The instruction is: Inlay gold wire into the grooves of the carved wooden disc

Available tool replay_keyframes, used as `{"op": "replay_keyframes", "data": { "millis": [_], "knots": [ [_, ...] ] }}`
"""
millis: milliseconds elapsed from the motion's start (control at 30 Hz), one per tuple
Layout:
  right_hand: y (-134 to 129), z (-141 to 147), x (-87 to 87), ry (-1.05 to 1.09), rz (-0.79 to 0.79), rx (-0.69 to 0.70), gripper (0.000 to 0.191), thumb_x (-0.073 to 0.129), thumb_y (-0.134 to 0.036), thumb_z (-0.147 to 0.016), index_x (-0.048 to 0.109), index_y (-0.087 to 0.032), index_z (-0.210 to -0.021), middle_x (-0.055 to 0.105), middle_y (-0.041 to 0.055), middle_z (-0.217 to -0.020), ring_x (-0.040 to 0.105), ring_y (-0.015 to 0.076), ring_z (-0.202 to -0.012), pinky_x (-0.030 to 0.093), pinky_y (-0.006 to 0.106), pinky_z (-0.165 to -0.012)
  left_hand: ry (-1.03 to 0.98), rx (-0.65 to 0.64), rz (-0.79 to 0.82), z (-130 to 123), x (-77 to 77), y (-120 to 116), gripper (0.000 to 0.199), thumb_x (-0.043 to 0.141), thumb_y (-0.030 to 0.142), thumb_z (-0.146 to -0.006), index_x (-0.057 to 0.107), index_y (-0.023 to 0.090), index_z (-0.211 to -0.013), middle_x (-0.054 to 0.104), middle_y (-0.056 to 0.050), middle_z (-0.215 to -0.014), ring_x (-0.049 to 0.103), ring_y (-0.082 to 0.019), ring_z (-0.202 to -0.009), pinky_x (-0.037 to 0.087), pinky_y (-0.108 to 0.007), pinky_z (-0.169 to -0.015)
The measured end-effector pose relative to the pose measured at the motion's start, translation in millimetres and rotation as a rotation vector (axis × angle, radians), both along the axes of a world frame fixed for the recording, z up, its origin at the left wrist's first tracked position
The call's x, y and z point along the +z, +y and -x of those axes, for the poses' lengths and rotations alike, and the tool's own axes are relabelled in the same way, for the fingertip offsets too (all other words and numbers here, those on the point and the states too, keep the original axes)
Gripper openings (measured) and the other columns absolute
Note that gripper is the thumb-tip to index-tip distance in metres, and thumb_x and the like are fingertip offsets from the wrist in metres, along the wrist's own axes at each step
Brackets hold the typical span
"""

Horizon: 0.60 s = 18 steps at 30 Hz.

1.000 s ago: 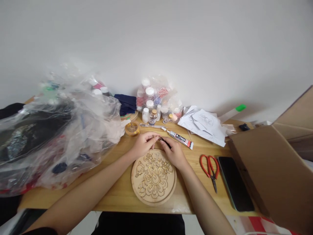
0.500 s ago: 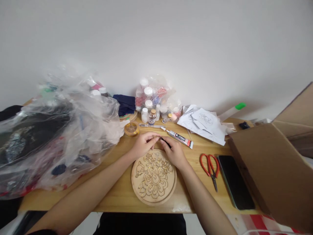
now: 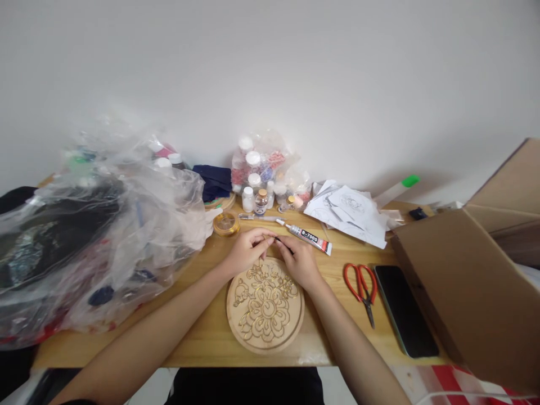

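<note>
Student: Where does the round wooden board [image 3: 270, 332] lie in relation to the fingers?

Instructor: It lies flat on the table [image 3: 194, 337], on the wearer's side of the fingertips and centred almost directly below them. Gold outlines form a large flower on its face. The right hand [image 3: 301, 261] overlaps its far right rim; the left hand [image 3: 248, 251] sits by the far left rim, so the right appears slightly nearer.

Student: And the state of the fingers?

Instructor: The right thumb and fingers are closed around a slim dark tool [image 3: 285, 245]. The left thumb and forefinger are drawn close together at its tip; whether they grip something fine cannot be told at this scale.

Student: How does the tool's long axis run?

Instructor: Obliquely, from the right hand away and leftward to the left fingertips. The glue tube [image 3: 310, 236] lies just beyond the right hand; the gold spool [image 3: 226, 224] rests beyond and left of the left hand.
</note>
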State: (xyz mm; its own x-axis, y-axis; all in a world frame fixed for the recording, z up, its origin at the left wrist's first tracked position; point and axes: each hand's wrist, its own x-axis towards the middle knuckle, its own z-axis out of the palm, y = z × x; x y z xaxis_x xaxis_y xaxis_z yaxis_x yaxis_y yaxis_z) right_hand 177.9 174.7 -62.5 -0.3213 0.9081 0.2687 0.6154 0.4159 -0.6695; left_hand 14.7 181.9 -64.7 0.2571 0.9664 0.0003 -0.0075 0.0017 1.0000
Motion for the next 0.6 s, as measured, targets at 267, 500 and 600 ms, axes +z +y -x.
{"op": "replay_keyframes", "data": {
  "millis": [267, 500, 600],
  "knots": [
    [-0.3, -0.5, 1.0, -0.084, -0.015, -0.024, 0.03, 0.041, -0.023, -0.09, 0.068, -0.015, -0.101, 0.073, 0.0117, -0.092, 0.067, 0.0231, -0.082, 0.048, 0.031, -0.07, 0.001, 0.008, 0.044, -1.4, 1.1, -0.9, 0.023, 0.062, 0.036, -0.076, 0.058, 0.016, -0.088, 0.053, 0.006, -0.048, 0.046, -0.008, -0.041, 0.034, -0.019, -0.042],
    [-1.1, 2.1, 3.6, -0.059, 0.04, -0.054, 0.028, 0.041, -0.025, -0.089, 0.067, -0.017, -0.096, 0.071, 0.011, -0.087, 0.064, 0.0218, -0.077, 0.044, 0.031, -0.068, -0.01, 0.02, 0.067, 0.1, -1.8, 0.6, 0.027, 0.062, 0.041, -0.076, 0.056, 0.017, -0.087, 0.055, 0.006, -0.049, 0.043, -0.007, -0.037, 0.031, -0.018, -0.039],
    [-0.4, 2.8, 4.6, 0.025, 0.067, -0.066, 0.024, 0.045, -0.027, -0.087, 0.067, -0.016, -0.091, 0.07, 0.0091, -0.083, 0.062, 0.0193, -0.072, 0.043, 0.029, -0.066, -0.014, 0.044, 0.074, 0.2, -2.5, 1.8, 0.031, 0.06, 0.047, -0.077, 0.053, 0.018, -0.087, 0.055, 0.006, -0.05, 0.044, -0.007, -0.036, 0.033, -0.018, -0.038]
  ]
}}
